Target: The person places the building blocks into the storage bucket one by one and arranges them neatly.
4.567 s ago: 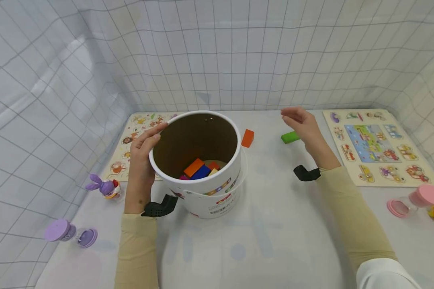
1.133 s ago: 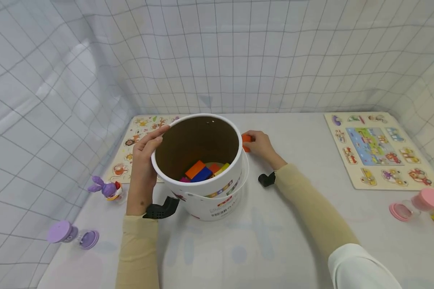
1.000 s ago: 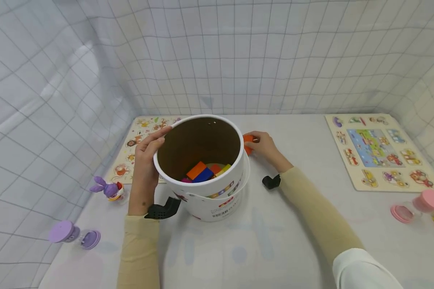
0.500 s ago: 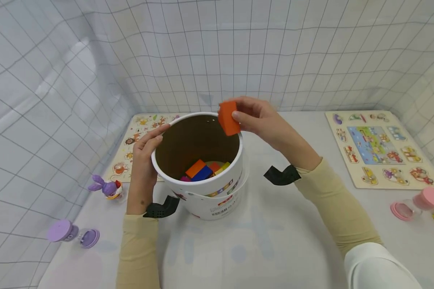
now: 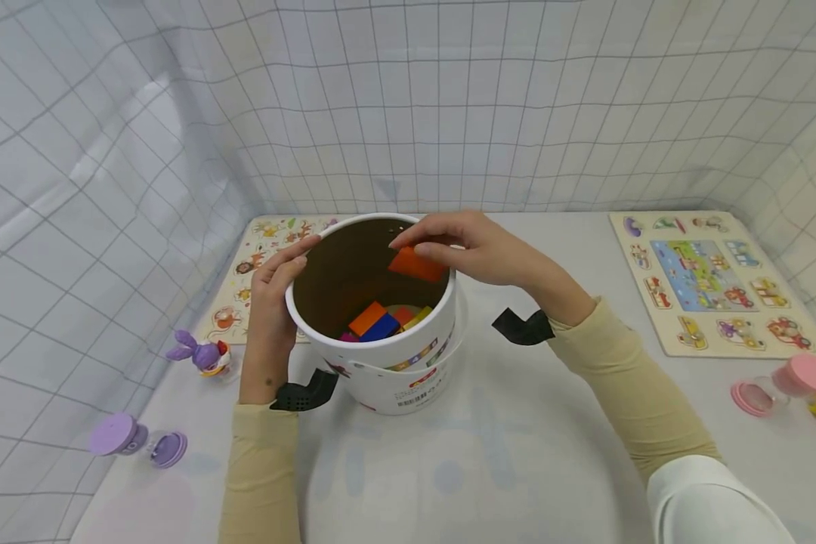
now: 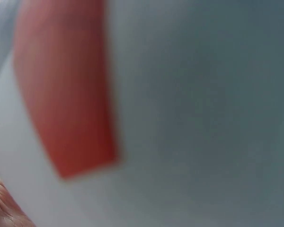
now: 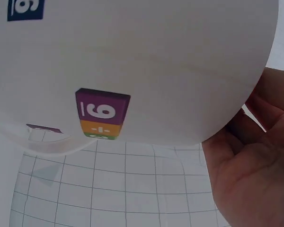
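Note:
A white bucket (image 5: 381, 389) stands on the table, its mouth tipped toward the head camera. My left hand (image 5: 270, 291) holds it by the left side of the rim; in the left wrist view the bucket's wall fills most of the picture. Between the thumb and fingers of my right hand (image 5: 479, 245) is an orange-red block (image 5: 418, 264), held just inside the mouth at the right rim. The right wrist view shows this hand beside the bucket's printed wall. Inside, on the bottom, lie several blocks, among them an orange one (image 5: 367, 318) and a blue one (image 5: 380, 328).
Behind the bucket at left lies an animal puzzle board (image 5: 227, 317), partly hidden. Another puzzle board (image 5: 673, 332) lies at right. A purple rabbit toy (image 5: 204, 355) and a purple-lidded container (image 5: 119, 436) stand at left, a pink-lidded container (image 5: 805, 374) at right. Grid-patterned cloth surrounds the table.
The green block has left the tabletop, and a yellow one shows in the bucket. My right hand has picked up the orange-red block and brought it over the rim. The left hand stays put.

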`<state>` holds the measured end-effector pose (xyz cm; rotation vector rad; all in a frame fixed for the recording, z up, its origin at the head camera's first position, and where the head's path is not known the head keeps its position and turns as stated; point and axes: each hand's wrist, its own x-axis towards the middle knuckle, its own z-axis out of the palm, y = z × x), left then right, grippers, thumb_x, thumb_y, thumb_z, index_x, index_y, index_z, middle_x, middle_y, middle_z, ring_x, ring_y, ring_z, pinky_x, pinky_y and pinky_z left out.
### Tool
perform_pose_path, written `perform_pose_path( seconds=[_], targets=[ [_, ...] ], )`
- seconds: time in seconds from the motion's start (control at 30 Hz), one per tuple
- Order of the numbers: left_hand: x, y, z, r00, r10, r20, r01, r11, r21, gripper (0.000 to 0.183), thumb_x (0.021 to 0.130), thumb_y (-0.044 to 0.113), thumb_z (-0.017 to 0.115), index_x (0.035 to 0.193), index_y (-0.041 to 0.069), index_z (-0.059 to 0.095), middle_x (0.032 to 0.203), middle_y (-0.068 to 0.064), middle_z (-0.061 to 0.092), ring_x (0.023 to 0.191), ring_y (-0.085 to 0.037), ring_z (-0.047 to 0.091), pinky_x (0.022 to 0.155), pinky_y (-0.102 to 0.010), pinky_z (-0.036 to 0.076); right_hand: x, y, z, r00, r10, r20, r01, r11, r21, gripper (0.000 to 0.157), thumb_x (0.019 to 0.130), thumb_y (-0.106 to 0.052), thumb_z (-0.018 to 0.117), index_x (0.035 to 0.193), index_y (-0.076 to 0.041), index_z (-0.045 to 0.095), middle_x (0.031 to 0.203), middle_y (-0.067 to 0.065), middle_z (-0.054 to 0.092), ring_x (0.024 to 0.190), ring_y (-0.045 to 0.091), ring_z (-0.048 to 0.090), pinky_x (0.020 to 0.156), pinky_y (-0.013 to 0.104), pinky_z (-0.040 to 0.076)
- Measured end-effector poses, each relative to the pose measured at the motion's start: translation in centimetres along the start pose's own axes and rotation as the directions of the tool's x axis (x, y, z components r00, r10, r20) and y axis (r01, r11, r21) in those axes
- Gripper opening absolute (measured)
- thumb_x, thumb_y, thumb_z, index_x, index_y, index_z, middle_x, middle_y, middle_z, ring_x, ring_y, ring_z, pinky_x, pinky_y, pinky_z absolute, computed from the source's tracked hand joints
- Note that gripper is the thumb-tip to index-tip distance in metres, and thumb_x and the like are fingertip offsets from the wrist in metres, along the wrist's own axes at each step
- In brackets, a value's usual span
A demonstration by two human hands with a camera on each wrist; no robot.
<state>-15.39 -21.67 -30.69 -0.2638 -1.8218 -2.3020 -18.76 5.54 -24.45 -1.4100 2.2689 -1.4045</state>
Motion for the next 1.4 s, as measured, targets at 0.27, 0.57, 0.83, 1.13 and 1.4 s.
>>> perform_pose_path(
  seconds=[0.27, 0.57, 0.83, 1.13, 1.4],
  targets=[
    [-0.1, 0.0, 0.0, 1.0, -0.019, 0.013, 0.019, 0.999, -0.03, 0.031, 0.089, 0.019, 0.051, 0.116, 0.008, 0.06, 0.118, -0.009, 0.054, 0.109, -0.026, 0.045, 0.091, -0.04, 0.033, -3.8, -1.1, 0.3, 0.955, 0.144, -0.258, -0.106, 0.982, 0.155, 0.027, 0.092, -0.008, 0.045, 0.115, 0.0, 0.056, 0.115, 0.009, 0.057, 0.108, 0.017, 0.051, 0.093, 0.031, 0.039],
    [0.1, 0.1, -0.1, 1.0, -0.009, -0.007, 0.009, 1.0, -0.002, 0.03, 0.089, 0.018, 0.05, 0.116, 0.008, 0.06, 0.119, -0.009, 0.054, 0.111, -0.026, 0.044, 0.093, -0.043, 0.033, -13.4, 5.0, 0.7, 0.891, 0.315, -0.328, -0.249, 0.941, 0.227, 0.03, 0.093, -0.014, 0.044, 0.12, -0.004, 0.054, 0.117, 0.009, 0.056, 0.109, 0.021, 0.05, 0.092, 0.023, 0.038],
    [-0.1, 0.2, -0.4, 1.0, 0.003, -0.027, -0.003, 1.0, -0.009, 0.03, 0.089, 0.018, 0.051, 0.116, 0.008, 0.06, 0.118, -0.009, 0.054, 0.11, -0.025, 0.045, 0.092, -0.041, 0.034, -17.6, 8.8, 0.0, 0.803, 0.435, -0.406, -0.436, 0.895, 0.096, 0.034, 0.094, -0.02, 0.043, 0.123, -0.005, 0.051, 0.118, 0.014, 0.056, 0.106, 0.007, 0.052, 0.084, 0.012, 0.039],
    [0.1, 0.2, -0.9, 1.0, 0.021, -0.008, -0.021, 0.999, 0.03, 0.03, 0.089, 0.019, 0.05, 0.115, 0.008, 0.06, 0.116, -0.008, 0.056, 0.108, -0.025, 0.046, 0.09, -0.039, 0.035, -18.4, 10.5, -0.3, 0.742, 0.444, -0.503, -0.616, 0.747, -0.249, 0.043, 0.093, -0.027, 0.044, 0.13, -0.006, 0.043, 0.129, 0.017, 0.045, 0.119, 0.034, 0.039, 0.094, 0.048, 0.033],
    [0.3, 0.5, -2.4, 0.988, 0.142, -0.056, -0.118, 0.944, 0.308, 0.057, 0.092, 0.028, 0.044, 0.142, 0.03, 0.017, 0.142, -0.001, 0.028, 0.127, -0.021, 0.031, 0.103, -0.044, 0.021, -20.0, 12.4, -1.3, 0.75, 0.419, -0.513, -0.659, 0.547, -0.516, 0.057, 0.091, -0.027, 0.049, 0.136, 0.0, 0.029, 0.139, 0.026, 0.025, 0.13, 0.04, 0.015, 0.099, 0.055, 0.019]
  ],
)
